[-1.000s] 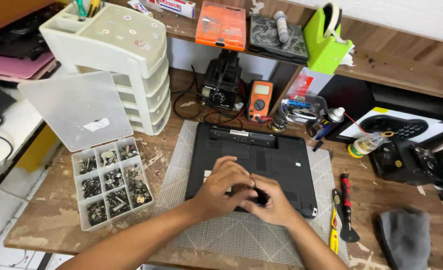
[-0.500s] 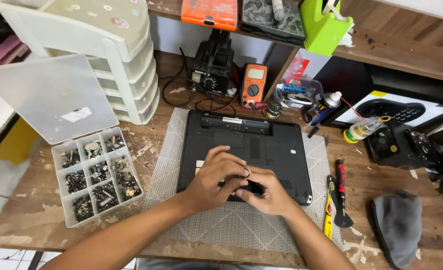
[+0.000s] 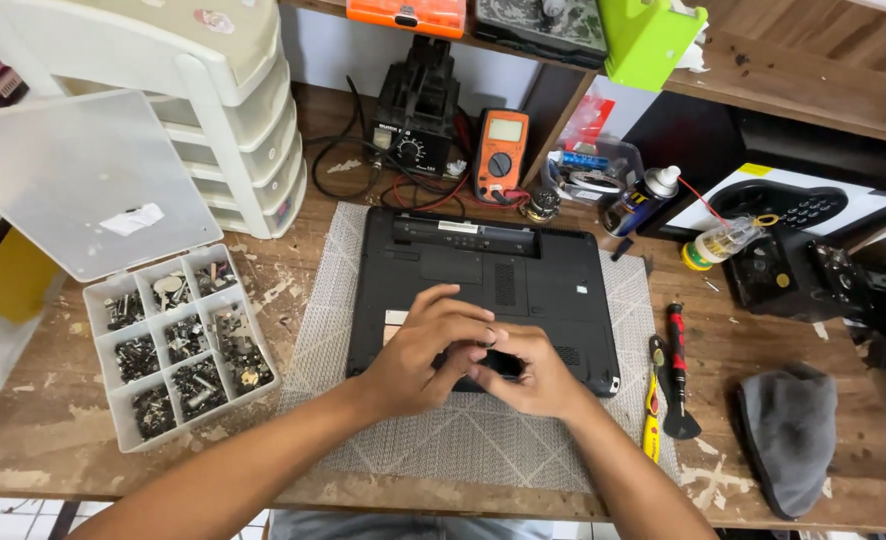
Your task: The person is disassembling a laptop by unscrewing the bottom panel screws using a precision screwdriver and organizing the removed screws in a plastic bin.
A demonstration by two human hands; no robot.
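Observation:
A black laptop (image 3: 483,270) lies upside down on a grey woven mat (image 3: 463,440) on the wooden workbench. My left hand (image 3: 423,350) and my right hand (image 3: 538,375) meet over the laptop's near edge. Their fingertips close together on a small black part (image 3: 505,364) that sits against the laptop's base. The hands hide most of this part. My left fingers arch over the top of it and my right fingers curl around it from the right.
An open clear box of screws (image 3: 178,340) lies at the left, with its lid (image 3: 83,180) raised, beside cream drawers (image 3: 233,120). Behind the laptop stand a soldering station (image 3: 418,110) and an orange multimeter (image 3: 501,150). At the right lie a red-handled screwdriver (image 3: 676,345), a yellow tool (image 3: 651,420) and a grey cloth (image 3: 788,430).
Both hands have stayed pressed together on the small black part at the laptop's near edge, with small finger shifts. The view has tilted slightly downward.

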